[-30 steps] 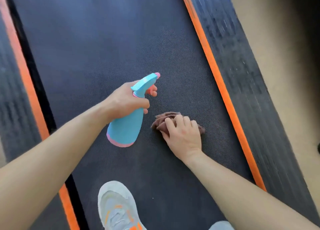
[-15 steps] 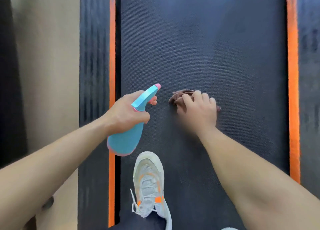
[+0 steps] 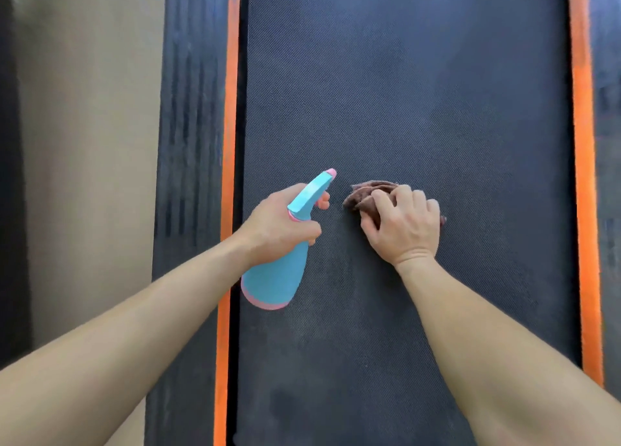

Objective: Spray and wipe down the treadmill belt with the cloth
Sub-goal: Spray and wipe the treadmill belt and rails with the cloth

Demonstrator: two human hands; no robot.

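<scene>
My left hand gripped the spray bottle, fingers curled round its neck, long axis running 7 to 1 o'clock. At 3 o'clock of its nozzle, my right hand held the bunched cloth against the treadmill belt, fingers curled over it.

Arms outstretched, left grip curled, right grip clutching

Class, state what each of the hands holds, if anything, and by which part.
Left hand grips the spray bottle by its neck. Right hand clutches the bunched cloth from above.
</scene>
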